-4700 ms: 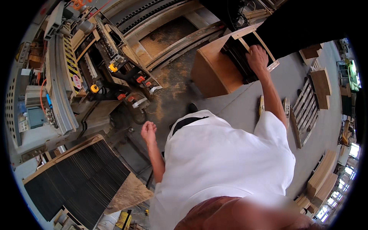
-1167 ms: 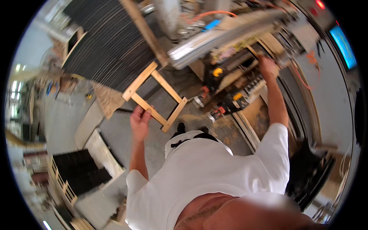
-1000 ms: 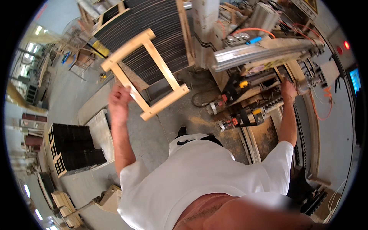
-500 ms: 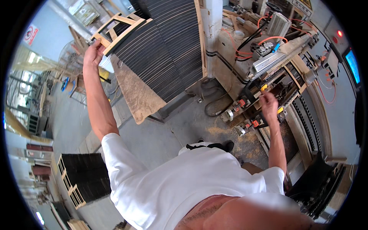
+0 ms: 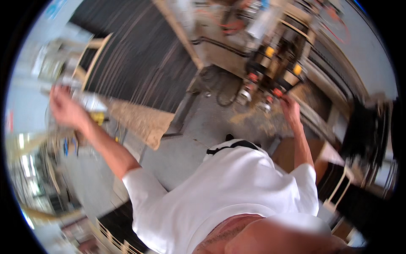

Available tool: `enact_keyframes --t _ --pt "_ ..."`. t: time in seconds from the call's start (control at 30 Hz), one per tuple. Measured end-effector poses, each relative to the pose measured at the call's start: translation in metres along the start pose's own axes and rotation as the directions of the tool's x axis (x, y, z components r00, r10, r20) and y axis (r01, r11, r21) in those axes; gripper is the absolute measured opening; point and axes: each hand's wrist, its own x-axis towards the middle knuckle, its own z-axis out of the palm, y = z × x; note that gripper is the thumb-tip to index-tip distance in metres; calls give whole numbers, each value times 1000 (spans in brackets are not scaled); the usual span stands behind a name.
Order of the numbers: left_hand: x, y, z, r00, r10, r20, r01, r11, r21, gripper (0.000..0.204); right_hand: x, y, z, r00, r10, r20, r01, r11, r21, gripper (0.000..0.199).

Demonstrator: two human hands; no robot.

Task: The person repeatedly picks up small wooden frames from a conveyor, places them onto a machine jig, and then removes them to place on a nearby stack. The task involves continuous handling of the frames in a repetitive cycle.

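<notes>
My left hand (image 5: 67,106) is raised at the left, blurred, its fingers loosely apart with nothing visible in them. Beside it, a pale wooden frame (image 5: 98,53) leans against the tall stack of black slatted pieces (image 5: 135,55); a gap shows between hand and frame. On the other side, my right hand (image 5: 290,108) is at the near end of a machine's clamps, by a red-and-black clamp (image 5: 278,92). Its fingers look bent together, and whatever they grip is hidden. A second clamp (image 5: 249,84) with a yellow tab lies to its left.
A dusty board (image 5: 144,125) juts out below the black stack. Sawdust lies on the grey floor (image 5: 249,122) under the machine. A brown box (image 5: 298,150) and black pieces with a pale frame (image 5: 340,188) stand at my right. More framed black pieces (image 5: 120,226) are at the lower left.
My left hand has let go of the wooden frame, which rests at the black stack. My right hand has gone from above the machine to its near clamp end. The view has turned right.
</notes>
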Motion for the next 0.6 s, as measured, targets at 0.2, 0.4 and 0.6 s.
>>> enact_keyframes --t 0.2,0.4,0.6 --pt "-240 71 75 831 -9 557 408 689 -599 16 -48 36 -60 950 -46 -308 16 995 -97 25" --pt "-521 54 103 -453 -105 885 879 113 463 22 -171 108 -217 672 -255 -695 -213 833 -511 23" --pt "-580 97 113 -546 -146 825 746 364 558 29 -332 160 -278 586 402 -704 -768 554 -323 29"
